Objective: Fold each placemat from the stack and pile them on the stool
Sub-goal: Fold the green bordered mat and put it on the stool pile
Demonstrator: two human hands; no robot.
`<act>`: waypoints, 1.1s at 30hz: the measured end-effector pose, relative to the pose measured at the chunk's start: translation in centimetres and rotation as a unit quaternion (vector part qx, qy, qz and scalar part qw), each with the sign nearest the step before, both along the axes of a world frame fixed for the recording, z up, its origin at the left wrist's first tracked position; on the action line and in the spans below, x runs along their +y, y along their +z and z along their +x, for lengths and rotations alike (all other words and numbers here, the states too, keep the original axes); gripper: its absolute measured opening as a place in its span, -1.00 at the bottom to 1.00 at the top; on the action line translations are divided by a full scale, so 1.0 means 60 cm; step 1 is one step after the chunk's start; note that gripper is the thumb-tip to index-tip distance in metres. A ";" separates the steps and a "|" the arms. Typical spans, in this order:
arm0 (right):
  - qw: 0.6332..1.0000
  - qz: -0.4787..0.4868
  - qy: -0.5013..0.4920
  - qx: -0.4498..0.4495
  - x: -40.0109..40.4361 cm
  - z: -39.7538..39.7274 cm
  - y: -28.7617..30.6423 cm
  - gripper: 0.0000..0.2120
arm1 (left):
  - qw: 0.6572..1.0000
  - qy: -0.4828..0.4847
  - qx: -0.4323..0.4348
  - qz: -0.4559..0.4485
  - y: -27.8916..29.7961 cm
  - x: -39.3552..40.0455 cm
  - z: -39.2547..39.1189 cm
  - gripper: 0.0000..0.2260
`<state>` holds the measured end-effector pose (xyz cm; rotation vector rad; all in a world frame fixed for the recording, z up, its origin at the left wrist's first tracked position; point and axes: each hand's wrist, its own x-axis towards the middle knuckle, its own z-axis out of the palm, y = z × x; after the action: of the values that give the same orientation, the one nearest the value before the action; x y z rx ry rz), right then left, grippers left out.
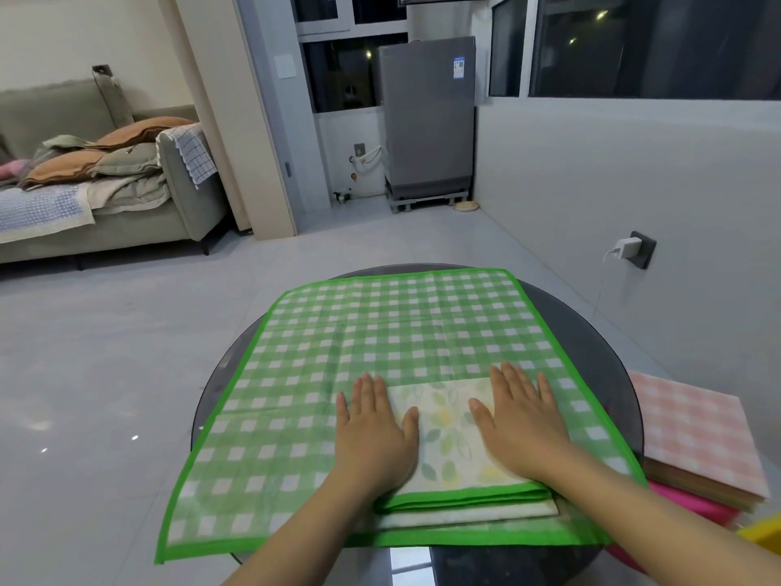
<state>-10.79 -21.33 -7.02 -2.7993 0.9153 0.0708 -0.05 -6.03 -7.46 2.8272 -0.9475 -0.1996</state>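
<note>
A folded placemat [450, 437] with a pale leaf print and green edging lies on top of a large green-and-white checked placemat [380, 332] spread flat over a round dark glass table [591, 332]. My left hand [374, 429] presses flat on the folded placemat's left edge, fingers together and pointing away. My right hand [522, 420] presses flat on its right side. Neither hand grips anything. To the right, a pile of folded placemats [701, 433], topped by a pink checked one, rests on a pink stool [693, 503].
A grey sofa [105, 184] with heaped cushions and blankets stands at the far left. A grey appliance [427, 120] stands at the back by the windows. A charger [629, 249] is plugged into the right wall. A yellow object [760, 539] shows at the lower right.
</note>
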 end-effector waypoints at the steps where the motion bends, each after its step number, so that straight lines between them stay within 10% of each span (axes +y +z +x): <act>1: 1.000 0.002 -0.012 -0.001 0.000 -0.001 0.000 -0.36 | 1.000 0.019 0.004 -0.006 0.001 0.002 0.000 -0.34; 8: 0.991 0.061 -0.076 -0.087 -0.022 0.008 0.022 -0.48 | 0.979 0.096 0.001 -0.178 0.017 0.011 0.016 -0.57; 16: 0.933 0.266 -0.070 -0.231 -0.048 -0.025 0.093 -0.69 | 0.857 0.121 0.284 -0.412 0.099 0.022 0.024 -0.78; 33: 0.815 0.273 -0.113 -0.498 -0.206 -0.243 0.258 -0.94 | 0.762 -0.056 0.382 -0.519 0.268 -0.211 -0.102 -0.86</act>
<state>-25.39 -33.68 8.43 -1.7483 0.7368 -0.9158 -6.19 -18.68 8.63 1.4371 -0.6745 -0.5677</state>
